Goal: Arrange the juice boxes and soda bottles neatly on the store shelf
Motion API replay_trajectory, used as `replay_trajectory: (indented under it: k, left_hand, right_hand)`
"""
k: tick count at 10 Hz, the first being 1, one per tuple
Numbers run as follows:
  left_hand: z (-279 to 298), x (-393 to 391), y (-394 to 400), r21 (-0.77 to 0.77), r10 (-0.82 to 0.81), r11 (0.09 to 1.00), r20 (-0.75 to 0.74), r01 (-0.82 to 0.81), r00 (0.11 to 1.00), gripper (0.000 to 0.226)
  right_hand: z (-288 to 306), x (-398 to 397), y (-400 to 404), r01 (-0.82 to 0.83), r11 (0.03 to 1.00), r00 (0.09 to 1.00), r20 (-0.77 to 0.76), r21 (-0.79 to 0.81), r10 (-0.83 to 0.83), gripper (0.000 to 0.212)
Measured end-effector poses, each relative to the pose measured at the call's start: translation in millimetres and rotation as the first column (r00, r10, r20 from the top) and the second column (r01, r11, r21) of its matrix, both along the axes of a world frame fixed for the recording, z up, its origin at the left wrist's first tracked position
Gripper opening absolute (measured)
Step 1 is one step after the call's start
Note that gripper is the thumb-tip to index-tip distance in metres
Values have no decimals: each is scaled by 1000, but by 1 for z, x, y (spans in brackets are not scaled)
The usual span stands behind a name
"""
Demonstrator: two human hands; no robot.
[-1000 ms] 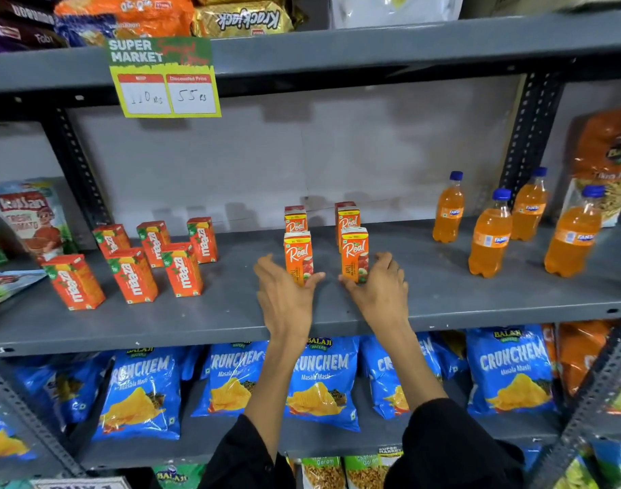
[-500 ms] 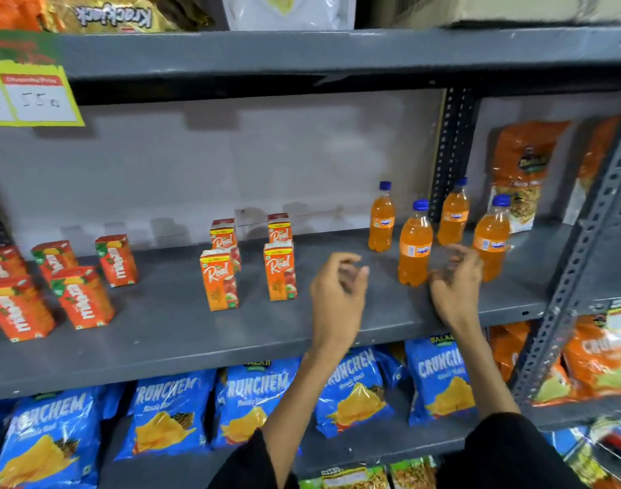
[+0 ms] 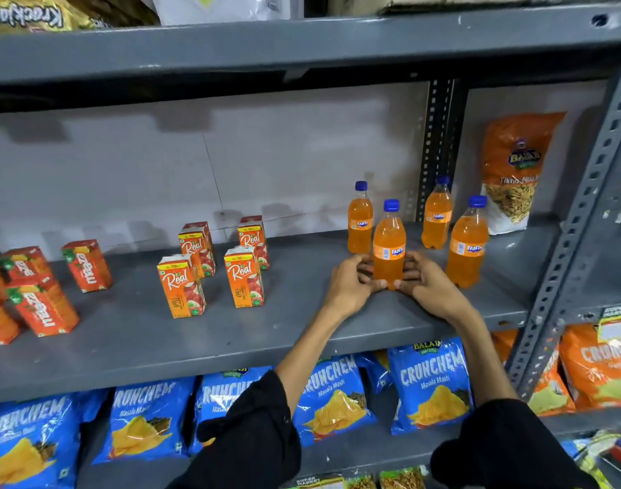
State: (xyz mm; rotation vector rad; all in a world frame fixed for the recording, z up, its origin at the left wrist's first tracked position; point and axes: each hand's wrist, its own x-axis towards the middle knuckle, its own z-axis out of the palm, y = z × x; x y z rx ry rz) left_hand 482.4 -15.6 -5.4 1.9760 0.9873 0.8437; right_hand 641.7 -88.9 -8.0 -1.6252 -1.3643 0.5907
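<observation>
Several orange soda bottles with blue caps stand at the right of the grey shelf (image 3: pixel 231 340). Both hands cup the base of the front left soda bottle (image 3: pixel 389 241): my left hand (image 3: pixel 351 282) on its left side, my right hand (image 3: pixel 430 285) on its right. Another front bottle (image 3: pixel 467 241) stands just right of it, and two more (image 3: pixel 360 220) (image 3: pixel 437 215) stand behind. Several orange Real juice boxes (image 3: pixel 244 282) stand upright in two rows mid-shelf. Red Maaza juice boxes (image 3: pixel 42 305) are grouped at the far left.
An orange snack bag (image 3: pixel 517 171) leans at the back right. A perforated grey upright post (image 3: pixel 580 220) stands at the right edge. Blue Crunchem chip bags (image 3: pixel 430 386) fill the shelf below, and an upper shelf (image 3: pixel 302 47) hangs overhead.
Both hands left the Real juice boxes, moved right, and closed around the front left soda bottle. The view has swung right as well.
</observation>
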Motion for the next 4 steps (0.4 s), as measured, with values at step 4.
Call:
replay_trajectory:
  k: [4]
  left_hand:
    - [-4, 1, 0, 16, -7, 1000, 53, 6, 999, 59]
  right_hand:
    - [-6, -9, -6, 50, 998, 997, 52, 47, -52, 65]
